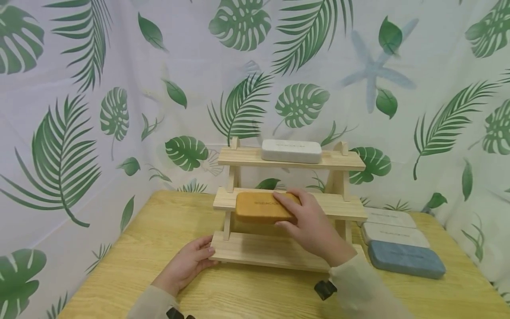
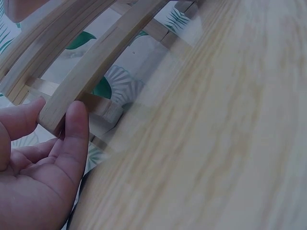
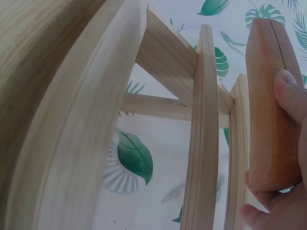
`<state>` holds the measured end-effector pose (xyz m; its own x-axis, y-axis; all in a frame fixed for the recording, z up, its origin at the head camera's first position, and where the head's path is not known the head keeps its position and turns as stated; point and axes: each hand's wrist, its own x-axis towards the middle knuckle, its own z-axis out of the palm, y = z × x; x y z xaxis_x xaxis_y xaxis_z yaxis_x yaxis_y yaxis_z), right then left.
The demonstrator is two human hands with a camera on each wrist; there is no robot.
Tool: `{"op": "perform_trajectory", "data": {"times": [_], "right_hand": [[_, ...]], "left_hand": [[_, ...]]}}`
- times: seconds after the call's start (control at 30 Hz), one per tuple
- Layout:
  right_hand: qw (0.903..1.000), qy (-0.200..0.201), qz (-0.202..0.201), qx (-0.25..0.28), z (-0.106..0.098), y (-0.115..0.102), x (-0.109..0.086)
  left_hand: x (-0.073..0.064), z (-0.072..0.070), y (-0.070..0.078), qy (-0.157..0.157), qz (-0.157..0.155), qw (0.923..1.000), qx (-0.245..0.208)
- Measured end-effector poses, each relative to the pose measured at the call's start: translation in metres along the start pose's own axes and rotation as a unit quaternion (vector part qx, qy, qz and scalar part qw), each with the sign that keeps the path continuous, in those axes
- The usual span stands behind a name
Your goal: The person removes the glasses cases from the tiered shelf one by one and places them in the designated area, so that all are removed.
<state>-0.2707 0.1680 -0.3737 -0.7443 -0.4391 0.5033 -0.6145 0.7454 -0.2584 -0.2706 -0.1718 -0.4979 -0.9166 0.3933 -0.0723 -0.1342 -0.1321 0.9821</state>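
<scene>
A mustard-orange glasses case (image 1: 255, 207) is in my right hand (image 1: 308, 217), at the front of the middle tier of a three-tier wooden display shelf (image 1: 263, 250). Thumb and fingers grip the case by its right end; the right wrist view shows the thumb on one face of the case (image 3: 268, 110), near its lid seam. My left hand (image 1: 189, 261) holds the left end of the bottom tier. In the left wrist view, the thumb and a finger (image 2: 76, 124) pinch that board's corner. On the top tier lies a whitish glasses case (image 1: 291, 153).
To the right of the shelf, a blue case (image 1: 406, 259) lies on the wooden table (image 1: 131, 266), with two whitish cases (image 1: 394, 235) behind it. A leaf-printed cloth (image 1: 183, 57) hangs behind and at both sides.
</scene>
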Motion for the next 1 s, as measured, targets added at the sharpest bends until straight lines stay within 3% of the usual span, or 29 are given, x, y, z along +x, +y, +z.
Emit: {"op": "perform_trajectory", "data": {"times": [0.5, 1.0], "right_hand": [[0.9995, 0.016, -0.021, -0.015, -0.025, 0.012, -0.031], [0.9982, 0.024, 0.004, -0.056, -0.051, 0.045, -0.077]], "left_hand": [[-0.002, 0.001, 0.001, 0.004, -0.001, 1.0, 0.002], [0.0, -0.001, 0.001, -0.013, 0.007, 0.9999, 0.004]]}}
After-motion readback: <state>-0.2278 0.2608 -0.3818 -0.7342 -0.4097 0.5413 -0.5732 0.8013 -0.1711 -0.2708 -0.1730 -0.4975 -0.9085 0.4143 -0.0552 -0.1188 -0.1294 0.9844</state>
